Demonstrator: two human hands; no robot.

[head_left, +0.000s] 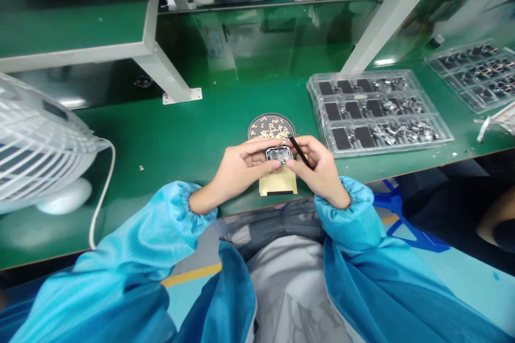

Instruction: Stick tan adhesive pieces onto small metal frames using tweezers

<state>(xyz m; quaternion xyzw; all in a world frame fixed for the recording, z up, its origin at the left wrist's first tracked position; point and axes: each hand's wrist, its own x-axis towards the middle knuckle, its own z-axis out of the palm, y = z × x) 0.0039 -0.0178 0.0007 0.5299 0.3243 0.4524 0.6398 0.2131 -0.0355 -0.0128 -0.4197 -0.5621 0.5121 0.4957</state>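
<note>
Just above the table's front edge, my left hand (249,163) closes around the left side of a small opened electronic device (277,155). Its rounded frame is silver, and inner parts show on its upper face. My right hand (316,167) pinches the device's right edge and also holds a slim black stick-like tool (300,152), slanting up to the left. Whether that tool is tweezers or a pry stick I cannot tell. Behind the hands is a round dark perforated dish (252,127) of tiny pale pieces. Under them lies a yellow pad (277,183) with a black strip.
A clear plastic tray (444,136) of dark screens and small metallic parts stands to the right. Another parts tray (458,94) lies beyond it. A white fan (44,144) with its cord is at left. Metal shelf posts (171,72) rise from the green table (177,142).
</note>
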